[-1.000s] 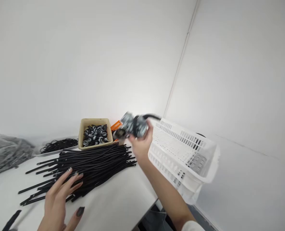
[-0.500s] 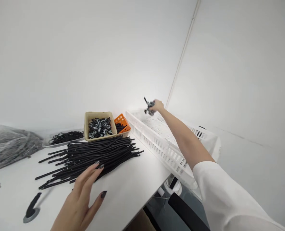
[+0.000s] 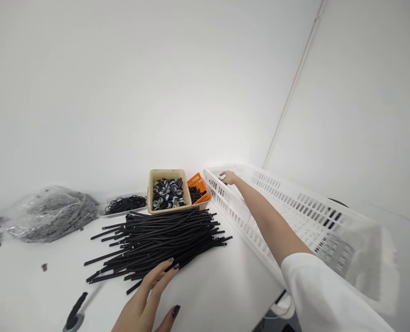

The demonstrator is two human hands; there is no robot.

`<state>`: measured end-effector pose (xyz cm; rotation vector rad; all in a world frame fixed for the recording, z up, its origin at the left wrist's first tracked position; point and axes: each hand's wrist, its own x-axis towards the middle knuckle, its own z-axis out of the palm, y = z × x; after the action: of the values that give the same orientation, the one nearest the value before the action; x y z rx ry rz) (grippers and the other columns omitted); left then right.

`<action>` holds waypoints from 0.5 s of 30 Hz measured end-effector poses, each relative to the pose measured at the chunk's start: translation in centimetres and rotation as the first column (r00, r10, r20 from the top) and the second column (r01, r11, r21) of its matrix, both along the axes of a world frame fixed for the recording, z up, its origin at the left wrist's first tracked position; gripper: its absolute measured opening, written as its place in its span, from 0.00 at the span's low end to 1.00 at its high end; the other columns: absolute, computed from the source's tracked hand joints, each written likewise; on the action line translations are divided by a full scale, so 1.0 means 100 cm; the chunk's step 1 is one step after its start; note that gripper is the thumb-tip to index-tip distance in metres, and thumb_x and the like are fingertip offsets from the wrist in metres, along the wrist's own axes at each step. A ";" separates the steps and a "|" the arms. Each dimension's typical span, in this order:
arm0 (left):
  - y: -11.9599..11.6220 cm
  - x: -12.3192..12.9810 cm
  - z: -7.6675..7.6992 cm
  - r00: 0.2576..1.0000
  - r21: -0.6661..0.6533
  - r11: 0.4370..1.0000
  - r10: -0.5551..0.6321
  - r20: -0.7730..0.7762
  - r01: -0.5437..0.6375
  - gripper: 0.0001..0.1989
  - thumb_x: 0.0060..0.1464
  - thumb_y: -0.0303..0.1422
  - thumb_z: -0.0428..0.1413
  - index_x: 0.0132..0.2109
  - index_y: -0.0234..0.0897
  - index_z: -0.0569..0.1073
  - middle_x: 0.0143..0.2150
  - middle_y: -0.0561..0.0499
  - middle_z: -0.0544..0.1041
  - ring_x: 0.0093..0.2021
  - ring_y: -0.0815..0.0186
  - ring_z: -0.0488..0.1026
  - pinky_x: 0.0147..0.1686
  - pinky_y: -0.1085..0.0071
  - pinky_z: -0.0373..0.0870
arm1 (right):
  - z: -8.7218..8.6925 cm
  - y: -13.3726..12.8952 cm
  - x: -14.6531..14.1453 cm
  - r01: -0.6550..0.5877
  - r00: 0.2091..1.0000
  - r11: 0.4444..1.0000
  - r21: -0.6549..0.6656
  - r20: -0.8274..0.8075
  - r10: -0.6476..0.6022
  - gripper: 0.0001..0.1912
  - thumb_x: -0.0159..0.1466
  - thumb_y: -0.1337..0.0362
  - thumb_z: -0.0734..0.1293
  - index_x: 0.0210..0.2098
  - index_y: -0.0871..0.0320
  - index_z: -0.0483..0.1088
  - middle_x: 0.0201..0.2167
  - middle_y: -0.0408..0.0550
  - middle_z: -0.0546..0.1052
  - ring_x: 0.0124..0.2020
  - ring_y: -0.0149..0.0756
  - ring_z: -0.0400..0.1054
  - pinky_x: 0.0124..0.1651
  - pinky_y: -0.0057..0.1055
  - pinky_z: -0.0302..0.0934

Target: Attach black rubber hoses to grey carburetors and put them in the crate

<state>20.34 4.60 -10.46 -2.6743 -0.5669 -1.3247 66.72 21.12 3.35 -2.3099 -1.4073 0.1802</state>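
My left hand (image 3: pixel 147 299) is open above the table's front, fingers apart and thumb spread. Its fingertips are at the near edge of a pile of black cords or tubes (image 3: pixel 163 240) with small pale tips. My right hand (image 3: pixel 228 177) reaches into the far left end of a white slatted plastic crate (image 3: pixel 253 230). Its visible fingers are stretched out just inside the crate's left wall, which hides what lies below them. Near the front left, a black handle-like piece with a grey ring (image 3: pixel 76 313) stands on the table.
Behind the pile stands a beige bin (image 3: pixel 151 191) of black pieces with metal rings. Beside it are an orange basket (image 3: pixel 202 198) of small black parts and a shallow tray (image 3: pixel 109 213) of thin black loops. A clear plastic bag (image 3: pixel 57 214) lies left, near a small brown bit (image 3: pixel 44 267).
My right hand has gone down into the crate, and the cluster of black and metal pieces it held is out of sight. The view has turned left. My left hand stays open.
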 end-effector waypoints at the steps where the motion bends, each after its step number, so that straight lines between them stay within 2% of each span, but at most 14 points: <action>1: 0.000 0.000 -0.001 1.000 -0.006 1.000 -0.004 0.005 0.004 0.23 0.61 0.36 0.46 0.63 0.41 0.62 0.58 0.42 0.71 0.50 0.63 0.76 0.44 0.74 0.77 | -0.005 0.005 -0.001 0.002 1.000 1.000 -0.010 -0.027 -0.002 0.23 0.55 0.64 0.73 0.50 0.61 0.71 0.45 0.53 0.77 0.42 0.39 0.74 0.39 0.35 0.72; 4: -0.004 0.000 -0.001 0.999 -0.054 0.998 -0.039 0.012 0.040 0.23 0.61 0.36 0.47 0.63 0.44 0.62 0.57 0.44 0.72 0.48 0.63 0.77 0.42 0.75 0.77 | -0.013 0.012 0.002 0.017 0.994 1.000 -0.023 -0.107 -0.019 0.19 0.55 0.64 0.73 0.46 0.62 0.73 0.40 0.53 0.78 0.38 0.37 0.74 0.37 0.33 0.72; 8: -0.010 0.001 0.003 0.998 -0.129 0.989 -0.068 -0.008 0.066 0.21 0.62 0.36 0.47 0.61 0.43 0.63 0.58 0.43 0.71 0.48 0.64 0.77 0.41 0.76 0.77 | -0.014 0.008 0.007 0.032 0.979 0.999 0.007 -0.201 -0.030 0.22 0.53 0.63 0.74 0.48 0.59 0.73 0.39 0.52 0.79 0.36 0.35 0.74 0.35 0.27 0.72; 12: -0.011 0.000 0.008 0.998 -0.193 0.980 -0.053 -0.032 0.046 0.21 0.61 0.35 0.48 0.61 0.43 0.63 0.59 0.43 0.69 0.50 0.64 0.76 0.43 0.74 0.77 | -0.011 0.003 0.003 0.113 0.965 0.994 0.005 -0.238 -0.109 0.28 0.54 0.60 0.74 0.52 0.60 0.70 0.45 0.58 0.77 0.37 0.40 0.75 0.33 0.31 0.72; 15: -0.011 -0.001 0.012 0.997 -0.234 0.971 -0.057 -0.050 0.044 0.20 0.61 0.34 0.49 0.60 0.44 0.62 0.59 0.43 0.68 0.50 0.64 0.75 0.43 0.73 0.77 | -0.009 -0.001 -0.003 0.178 0.955 0.984 -0.023 -0.236 -0.179 0.28 0.55 0.57 0.73 0.51 0.64 0.70 0.48 0.65 0.75 0.36 0.44 0.76 0.30 0.34 0.72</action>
<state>20.21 3.47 -9.30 -2.9208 -0.6923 -1.2621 66.43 21.06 2.49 -2.3127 -1.0758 0.3887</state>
